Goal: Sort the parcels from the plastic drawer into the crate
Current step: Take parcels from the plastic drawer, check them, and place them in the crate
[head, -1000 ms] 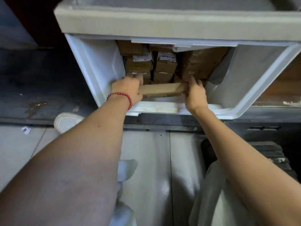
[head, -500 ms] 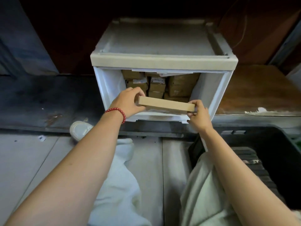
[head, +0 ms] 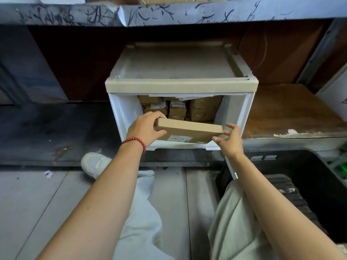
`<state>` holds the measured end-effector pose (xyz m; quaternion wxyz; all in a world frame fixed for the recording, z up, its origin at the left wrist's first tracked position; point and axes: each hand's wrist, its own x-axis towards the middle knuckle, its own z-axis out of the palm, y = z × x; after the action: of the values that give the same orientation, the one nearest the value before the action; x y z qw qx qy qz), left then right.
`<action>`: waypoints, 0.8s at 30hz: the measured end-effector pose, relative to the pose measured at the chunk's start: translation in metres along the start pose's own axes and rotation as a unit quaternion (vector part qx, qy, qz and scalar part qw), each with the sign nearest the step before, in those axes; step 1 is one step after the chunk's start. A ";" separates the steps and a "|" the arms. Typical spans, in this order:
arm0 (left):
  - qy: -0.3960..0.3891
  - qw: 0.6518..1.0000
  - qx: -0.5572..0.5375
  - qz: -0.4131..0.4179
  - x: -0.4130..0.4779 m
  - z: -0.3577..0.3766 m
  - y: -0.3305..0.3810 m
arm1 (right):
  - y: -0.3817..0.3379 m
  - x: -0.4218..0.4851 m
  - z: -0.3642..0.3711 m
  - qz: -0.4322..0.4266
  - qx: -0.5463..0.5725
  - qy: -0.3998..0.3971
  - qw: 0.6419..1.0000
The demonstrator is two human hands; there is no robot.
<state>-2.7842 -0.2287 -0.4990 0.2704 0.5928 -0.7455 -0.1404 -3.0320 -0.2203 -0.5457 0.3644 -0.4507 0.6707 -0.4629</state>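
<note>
We grip the left end of a flat brown cardboard parcel (head: pixel 187 130) with our left hand (head: pixel 145 128) while our right hand (head: pixel 228 142), spread open, touches its right end, at mid-frame before the open white plastic drawer (head: pixel 122 113), the black plastic crate (head: pixel 323 181) at lower right.

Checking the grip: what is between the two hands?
A flat parcel, seen in the head view: the left hand grips its left end, and the right hand touches its right corner.
</note>
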 end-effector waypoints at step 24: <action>-0.058 0.976 -0.143 -0.151 0.000 0.011 -0.017 | 0.012 0.014 0.021 -0.014 -0.055 -0.054 0.997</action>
<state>-2.7769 -0.2342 -0.5168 0.2843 0.6443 -0.6341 -0.3193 -3.0212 -0.2378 -0.5641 0.3682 -0.5037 0.6682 -0.4052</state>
